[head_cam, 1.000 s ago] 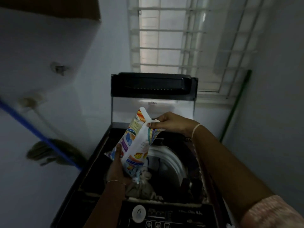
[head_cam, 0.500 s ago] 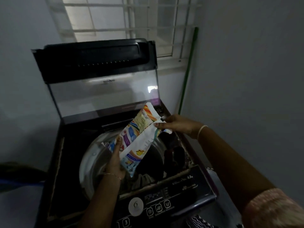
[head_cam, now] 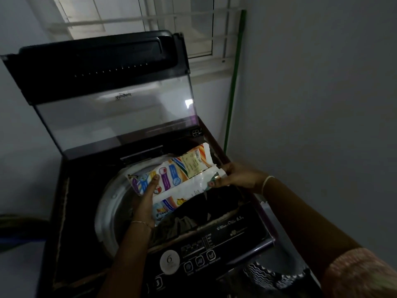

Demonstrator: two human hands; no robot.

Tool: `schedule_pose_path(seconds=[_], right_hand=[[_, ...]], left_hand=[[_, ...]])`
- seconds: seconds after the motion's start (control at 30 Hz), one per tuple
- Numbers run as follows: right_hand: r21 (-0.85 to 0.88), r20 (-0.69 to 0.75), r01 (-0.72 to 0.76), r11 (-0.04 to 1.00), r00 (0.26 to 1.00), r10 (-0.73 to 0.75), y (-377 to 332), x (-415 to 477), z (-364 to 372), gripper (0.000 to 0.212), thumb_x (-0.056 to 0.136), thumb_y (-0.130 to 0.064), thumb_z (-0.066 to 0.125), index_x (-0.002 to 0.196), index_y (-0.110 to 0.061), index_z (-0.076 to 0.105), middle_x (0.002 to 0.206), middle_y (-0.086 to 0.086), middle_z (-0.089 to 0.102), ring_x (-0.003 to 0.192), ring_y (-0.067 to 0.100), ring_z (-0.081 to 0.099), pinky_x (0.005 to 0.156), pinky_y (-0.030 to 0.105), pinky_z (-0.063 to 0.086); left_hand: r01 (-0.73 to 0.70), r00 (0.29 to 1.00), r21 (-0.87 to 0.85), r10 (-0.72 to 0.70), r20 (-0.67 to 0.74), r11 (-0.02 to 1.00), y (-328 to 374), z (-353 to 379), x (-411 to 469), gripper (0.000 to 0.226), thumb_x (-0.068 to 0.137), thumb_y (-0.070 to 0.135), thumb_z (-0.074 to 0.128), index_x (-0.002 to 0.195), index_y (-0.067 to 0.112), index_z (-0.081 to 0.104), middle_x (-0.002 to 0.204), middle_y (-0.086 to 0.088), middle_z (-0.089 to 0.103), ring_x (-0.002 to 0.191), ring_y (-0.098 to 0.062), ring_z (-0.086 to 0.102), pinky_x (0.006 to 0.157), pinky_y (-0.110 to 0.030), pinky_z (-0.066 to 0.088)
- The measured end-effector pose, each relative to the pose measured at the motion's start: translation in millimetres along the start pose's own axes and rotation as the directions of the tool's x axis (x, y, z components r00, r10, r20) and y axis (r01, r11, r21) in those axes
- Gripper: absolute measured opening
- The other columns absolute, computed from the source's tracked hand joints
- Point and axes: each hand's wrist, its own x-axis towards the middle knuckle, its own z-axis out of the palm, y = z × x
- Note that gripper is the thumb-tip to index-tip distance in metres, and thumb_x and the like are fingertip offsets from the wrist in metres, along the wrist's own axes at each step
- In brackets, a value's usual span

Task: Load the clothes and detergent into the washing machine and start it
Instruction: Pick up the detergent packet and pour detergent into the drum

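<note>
The pouch [head_cam: 182,168] — soft, likely light and slippery — is gripped low by the left hand [head_cam: 144,201], its top pinched by the right hand [head_cam: 238,175].

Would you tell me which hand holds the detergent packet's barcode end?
The right hand pinches it; the left hand grips the opposite end of the detergent packet.

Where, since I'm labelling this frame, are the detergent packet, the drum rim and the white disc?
detergent packet [head_cam: 182,168]: head view, printed front face.
drum rim [head_cam: 106,211]: head view, bare left side.
white disc [head_cam: 169,259]: head view, centre of its face.
</note>
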Motion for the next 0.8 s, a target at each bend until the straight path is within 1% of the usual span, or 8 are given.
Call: schedule_pose_path(seconds=[0.13, 0.23, 0.3, 0.4, 0.5, 0.57, 0.73, 0.8], right_hand=[[0.049, -0.057, 0.012, 0.999, 0.998, -0.009, 14, 10, 1, 0.029, 0.086, -0.012, 0.068, 0.107, 0.007, 0.068, 0.113, 0.021, 0.068, 0.101, 0.027, 0.066, 0.094, 0.035, 0.053], [0.026, -0.091, 0.019, 0.999, 0.996, -0.017, 20, 16, 1, 0.030, 0.085, -0.013, 0.068, 0.104, 0.010, 0.068, 0.111, 0.021, 0.069, 0.103, 0.031, 0.065, 0.097, 0.042, 0.051], [0.010, -0.133, 0.033, 0.999, 0.991, -0.032, 23, 19, 1, 0.031, 0.084, -0.014, 0.070, 0.100, 0.013, 0.068, 0.106, 0.023, 0.069, 0.097, 0.029, 0.067, 0.094, 0.043, 0.052], [-0.010, -0.187, 0.057, 0.998, 0.981, -0.058, 29, 21, -1, 0.034, 0.080, -0.014, 0.074, 0.096, 0.015, 0.068, 0.102, 0.025, 0.070, 0.094, 0.029, 0.069, 0.089, 0.039, 0.056], [-0.019, -0.242, 0.079, 0.997, 0.967, -0.081, 33, 23, -3, 0.031, 0.078, -0.011, 0.076, 0.096, 0.014, 0.069, 0.099, 0.023, 0.071, 0.086, 0.022, 0.069, 0.082, 0.031, 0.057], [0.002, -0.262, 0.078, 0.997, 0.962, -0.075, 35, 24, -4, 0.031, 0.077, -0.009, 0.076, 0.095, 0.014, 0.068, 0.100, 0.024, 0.071, 0.087, 0.024, 0.069, 0.083, 0.034, 0.057], [0.083, -0.257, 0.084, 0.993, 0.965, -0.060, 36, 20, -5, 0.025, 0.078, -0.007, 0.074, 0.098, 0.009, 0.069, 0.105, 0.021, 0.070, 0.097, 0.030, 0.068, 0.088, 0.040, 0.056], [0.079, -0.279, 0.100, 0.992, 0.958, -0.075, 36, 20, -3, 0.025, 0.079, -0.007, 0.074, 0.097, 0.010, 0.069, 0.104, 0.022, 0.070, 0.093, 0.028, 0.068, 0.087, 0.039, 0.057]], left_hand=[[-0.034, 0.999, 0.031, 0.034, -0.018, 0.999, 4, 3, -9, 0.024, 0.093, 0.037, 0.054, 0.107, 0.022, 0.066, 0.085, 0.000, 0.076, 0.070, -0.018, 0.073, 0.055, -0.031, 0.059], [-0.066, 0.997, 0.036, 0.068, -0.043, 0.997, 6, 2, -8, 0.041, 0.085, 0.043, 0.063, 0.119, 0.019, 0.065, 0.107, -0.009, 0.073, 0.091, -0.028, 0.071, 0.067, -0.040, 0.059], [-0.079, 0.995, 0.049, 0.082, -0.056, 0.996, 8, 4, -9, 0.051, 0.078, 0.046, 0.068, 0.121, 0.019, 0.064, 0.111, -0.011, 0.071, 0.097, -0.031, 0.069, 0.070, -0.041, 0.059], [-0.095, 0.992, 0.049, 0.098, -0.073, 0.994, 12, 7, -11, 0.049, 0.071, 0.044, 0.073, 0.114, 0.021, 0.067, 0.103, -0.009, 0.074, 0.089, -0.026, 0.072, 0.064, -0.038, 0.059], [-0.127, 0.988, 0.067, 0.132, -0.074, 0.990, 16, 10, -11, 0.056, 0.067, 0.043, 0.077, 0.117, 0.020, 0.066, 0.109, -0.011, 0.071, 0.096, -0.030, 0.070, 0.076, -0.045, 0.059], [-0.126, 0.989, 0.069, 0.130, -0.066, 0.990, 18, 12, -11, 0.059, 0.068, 0.043, 0.081, 0.119, 0.020, 0.065, 0.114, -0.013, 0.070, 0.101, -0.032, 0.068, 0.085, -0.051, 0.055], [-0.164, 0.974, 0.111, 0.179, -0.143, 0.980, 20, 16, -11, 0.029, 0.079, 0.033, 0.075, 0.105, 0.022, 0.069, 0.098, -0.006, 0.075, 0.085, -0.023, 0.072, 0.076, -0.043, 0.058], [-0.188, 0.962, 0.139, 0.211, -0.172, 0.972, 23, 15, -10, 0.034, 0.077, 0.034, 0.077, 0.107, 0.020, 0.069, 0.097, -0.005, 0.075, 0.083, -0.021, 0.073, 0.072, -0.040, 0.058]])
